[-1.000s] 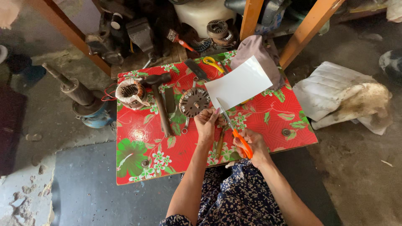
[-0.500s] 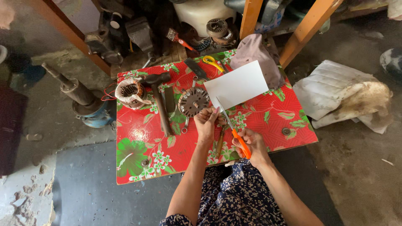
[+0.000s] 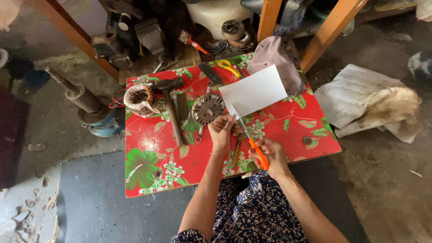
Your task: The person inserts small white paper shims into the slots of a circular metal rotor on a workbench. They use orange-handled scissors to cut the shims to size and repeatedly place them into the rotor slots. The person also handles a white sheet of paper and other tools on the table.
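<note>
My right hand (image 3: 270, 153) grips orange-handled scissors (image 3: 253, 141), whose blades point up toward the lower left corner of a white sheet of paper (image 3: 254, 90). My left hand (image 3: 221, 130) pinches that same corner of the paper, just left of the blades. The sheet is held above a low table covered with a red floral cloth (image 3: 148, 148). Whether the blades are inside the paper I cannot tell.
On the table lie a hammer (image 3: 168, 105), a round metal motor plate (image 3: 208, 108), a wound motor stator (image 3: 139, 98), yellow-handled scissors (image 3: 229, 67) and a pinkish cloth (image 3: 274, 56). A pump part (image 3: 87, 108) stands left on the floor; crumpled sacks (image 3: 373, 101) lie right. Orange wooden legs (image 3: 330, 29) rise behind.
The paper and both hands have barely shifted; the scissors stay at the sheet's lower left corner.
</note>
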